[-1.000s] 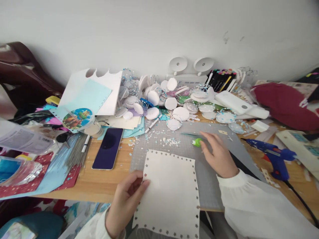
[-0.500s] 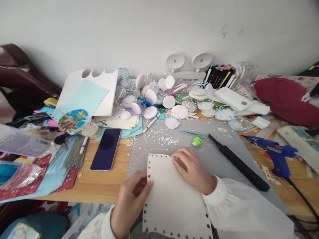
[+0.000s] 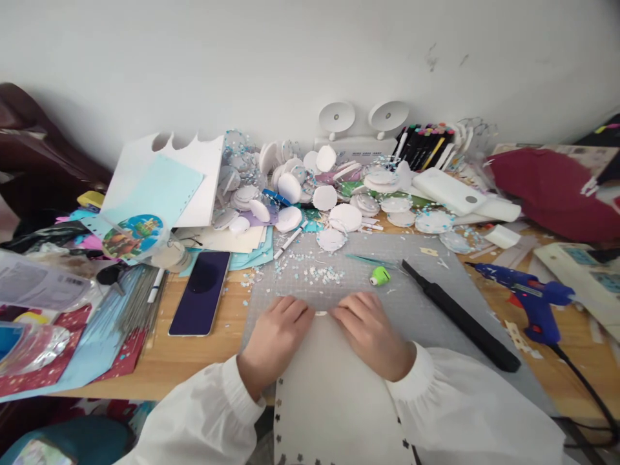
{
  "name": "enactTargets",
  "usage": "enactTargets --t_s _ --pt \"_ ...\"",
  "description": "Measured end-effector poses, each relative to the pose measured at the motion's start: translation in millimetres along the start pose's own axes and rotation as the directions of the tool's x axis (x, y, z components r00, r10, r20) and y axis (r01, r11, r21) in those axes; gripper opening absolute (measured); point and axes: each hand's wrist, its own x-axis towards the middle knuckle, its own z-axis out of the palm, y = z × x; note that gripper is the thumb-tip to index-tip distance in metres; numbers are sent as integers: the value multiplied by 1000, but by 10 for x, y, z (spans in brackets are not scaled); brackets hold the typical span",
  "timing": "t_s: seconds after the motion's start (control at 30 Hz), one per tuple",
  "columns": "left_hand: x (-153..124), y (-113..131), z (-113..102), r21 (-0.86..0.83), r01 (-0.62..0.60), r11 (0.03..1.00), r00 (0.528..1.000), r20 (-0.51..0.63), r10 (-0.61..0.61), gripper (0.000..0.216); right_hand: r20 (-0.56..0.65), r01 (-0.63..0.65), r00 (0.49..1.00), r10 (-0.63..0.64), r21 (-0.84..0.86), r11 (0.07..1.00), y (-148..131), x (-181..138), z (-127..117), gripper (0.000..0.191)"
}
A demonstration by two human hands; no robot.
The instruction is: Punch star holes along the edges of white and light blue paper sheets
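Both hands have now come together at the far edge of the white paper [image 3: 336,400]: the left hand [image 3: 278,336] has left the sheet's left side, and the right hand [image 3: 371,332], which was beside the green tool [image 3: 380,276] a second ago, has its fingers curled over the same edge. Each grip appears to be pinching the paper, though the thumbs are hidden. Between them shows a short pale strip [image 3: 320,314]; whether the edge is folded there cannot be told. The far part of the sheet lies over the grey mat [image 3: 411,310] on the surface, its near part toward the person. Handling has thus passed from one-handed holding to two-handed work along that edge, with the green tool set aside.
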Motion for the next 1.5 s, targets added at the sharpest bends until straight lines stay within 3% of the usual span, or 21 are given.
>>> enactTargets --t_s 0.17,0.4,0.57,0.8,0.9,1.07,1.33,1.5 --pt "-84 26 105 86 -16 996 986 -162 30 24 29 72 997 -69 -114 991 -50 -28 -24 24" --pt "-138 80 140 125 34 992 985 -172 -12 26 74 80 995 -71 -128 989 -101 -67 -63 25" --pt "-221 169 149 180 43 983 992 -124 -21 32 115 -13 993 22 -79 997 -172 -127 -63 29" --pt "-216 561 228 228 252 940 966 -7 -258 44 171 -124 975 143 -119 985 -364 -221 -75 37" --pt "-184 682 257 237 253 938 963 35 -268 48 187 -85 975 120 -183 979 -385 -256 -71 41" --pt "-203 677 249 151 270 951 959 47 -280 51 189 -6 981 51 -231 973 -355 -321 -58 46" --pt "-239 625 178 111 335 936 941 6 -338 53 274 -50 957 98 -176 983 -288 -365 -152 53" --pt "-281 592 116 124 318 940 947 -5 -320 54 258 -99 955 146 -187 977 -190 -459 -258 52"
